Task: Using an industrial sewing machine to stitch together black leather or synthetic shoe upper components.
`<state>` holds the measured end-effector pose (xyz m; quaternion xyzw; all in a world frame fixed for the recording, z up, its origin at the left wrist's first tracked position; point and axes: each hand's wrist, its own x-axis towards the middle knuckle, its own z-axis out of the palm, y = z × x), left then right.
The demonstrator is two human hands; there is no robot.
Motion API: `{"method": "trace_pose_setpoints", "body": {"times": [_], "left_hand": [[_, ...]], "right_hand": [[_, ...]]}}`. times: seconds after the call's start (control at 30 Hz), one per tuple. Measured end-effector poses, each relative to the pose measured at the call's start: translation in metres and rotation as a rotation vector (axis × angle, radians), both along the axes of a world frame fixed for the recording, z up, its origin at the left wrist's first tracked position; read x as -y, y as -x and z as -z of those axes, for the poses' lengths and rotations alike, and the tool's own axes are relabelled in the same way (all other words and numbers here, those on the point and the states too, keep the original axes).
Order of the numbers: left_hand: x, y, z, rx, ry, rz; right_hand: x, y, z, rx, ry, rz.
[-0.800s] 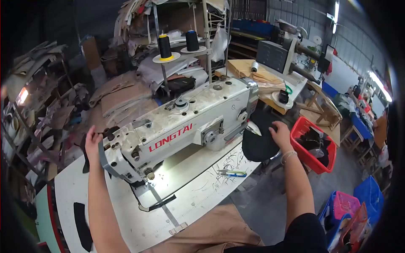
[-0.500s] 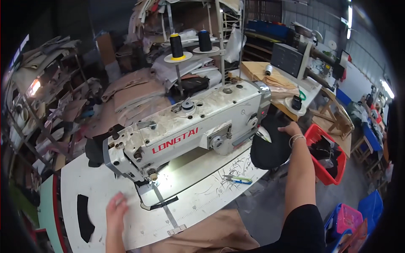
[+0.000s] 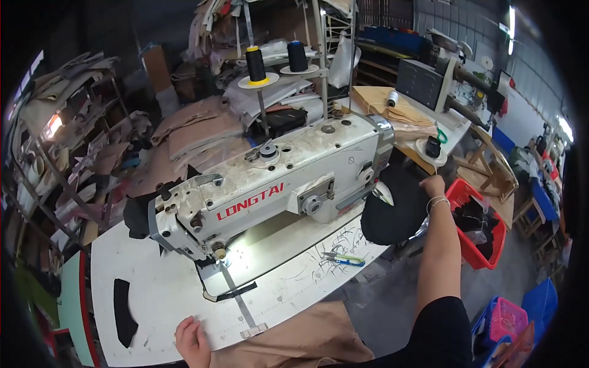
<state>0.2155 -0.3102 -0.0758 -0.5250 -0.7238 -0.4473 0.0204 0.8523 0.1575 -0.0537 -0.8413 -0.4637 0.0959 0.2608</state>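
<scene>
My right hand (image 3: 434, 184) reaches past the right end of the sewing machine (image 3: 264, 190). Its fingers close on the edge of black fabric pieces (image 3: 392, 216) that hang over the table's right edge; the fingertips are partly hidden. Near the front edge of the white table (image 3: 178, 288), my left hand (image 3: 193, 340) is loosely curled, fingers together, with nothing seen in it. A curved black fabric strip (image 3: 124, 313) lies flat to the left of that hand. Blue-handled thread snips (image 3: 343, 259) rest among black thread scraps in front of the machine.
Black thread cones (image 3: 255, 64) stand behind the machine. A red basket (image 3: 469, 202) with dark scraps is beside my right forearm. Brown cloth (image 3: 300, 340) hangs over my lap. Fabric piles (image 3: 202, 132) fill the back, and a pink basket (image 3: 508, 319) sits at lower right.
My left hand has moved down and right toward the table's front edge, its fingers curling in. My right hand has shifted slightly up and right at the black fabric.
</scene>
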Motion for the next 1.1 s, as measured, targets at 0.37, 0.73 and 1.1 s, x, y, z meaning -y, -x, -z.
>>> {"method": "trace_pose_setpoints", "body": {"times": [0.37, 0.73, 1.1], "left_hand": [[-0.032, -0.043, -0.034, -0.36, -0.107, 0.231], [-0.272, -0.316, -0.056, -0.367, -0.196, 1.237], [-0.326, -0.338, -0.069, 0.09, 0.621, 0.957]], "right_hand": [[0.042, 0.005, -0.015, -0.394, -0.513, -0.018], [0.16, 0.1, 0.064, -1.482, -0.683, 0.083], [0.169, 0.129, 0.059, -1.241, -0.668, 0.006]]}}
